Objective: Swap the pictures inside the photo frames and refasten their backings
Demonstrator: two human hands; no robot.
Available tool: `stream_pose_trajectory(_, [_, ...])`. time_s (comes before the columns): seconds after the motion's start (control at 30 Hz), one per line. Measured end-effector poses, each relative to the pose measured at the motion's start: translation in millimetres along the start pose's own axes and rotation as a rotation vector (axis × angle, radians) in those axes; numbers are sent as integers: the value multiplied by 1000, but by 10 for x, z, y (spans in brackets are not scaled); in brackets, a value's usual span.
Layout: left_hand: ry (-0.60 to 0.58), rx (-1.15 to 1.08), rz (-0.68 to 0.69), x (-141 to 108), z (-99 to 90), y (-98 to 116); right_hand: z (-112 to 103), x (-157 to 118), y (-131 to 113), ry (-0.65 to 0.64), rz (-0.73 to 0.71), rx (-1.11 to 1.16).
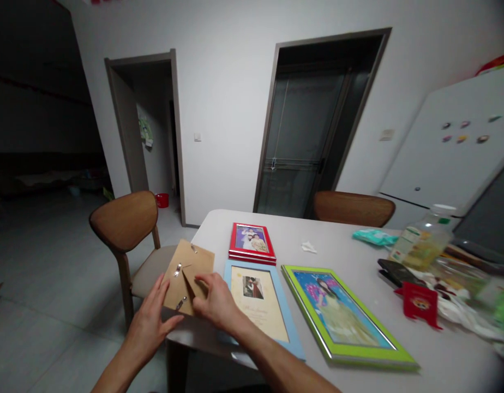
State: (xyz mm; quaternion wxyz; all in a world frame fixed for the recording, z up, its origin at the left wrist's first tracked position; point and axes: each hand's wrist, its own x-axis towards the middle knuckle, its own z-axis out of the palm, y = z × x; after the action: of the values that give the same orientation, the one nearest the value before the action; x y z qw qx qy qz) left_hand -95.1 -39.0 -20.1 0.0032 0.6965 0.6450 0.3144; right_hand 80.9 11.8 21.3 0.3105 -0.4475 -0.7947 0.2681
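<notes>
A brown picture frame backing board (203,262) is tilted up at the table's left corner, its back side facing me. Several small metal fittings and a fold-out stand leg (188,281) show on it. My left hand (148,316) grips the board's lower left edge, fingers along the side and thumb at the bottom. With thumb and bent forefinger, my right hand (214,300) pinches the stand leg, which is raised at an angle. Whatever is on the board's front is hidden. Just right of my right hand lies a light blue picture frame (282,305) with a cream print.
Stacked red picture frames (252,256) lie behind the blue one. A green picture frame (309,311) lies to the right. Farther right are a bottle (424,240), a red packet (420,304), a teal pack (375,237) and a crumpled tissue (308,247). A wooden chair (127,221) stands left.
</notes>
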Motion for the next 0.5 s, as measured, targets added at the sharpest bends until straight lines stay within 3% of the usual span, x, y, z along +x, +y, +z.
stream_pose_trajectory(0.13, [7, -49, 154, 141, -105, 429, -587, -200, -24, 59, -64, -25])
stream_pose_trajectory(0.23, [-42, -96, 163, 160, 107, 759, -891, -396, 169, 12, 5, -71])
stream_pose_trajectory(0.37, [-205, -150, 131, 89, 498, 1084, -1061, -621, 582, -48, 168, -104])
stream_pose_trajectory(0.5, [-322, -113, 139, 59, 646, 1232, -1060, -740, 846, -48, 185, -167])
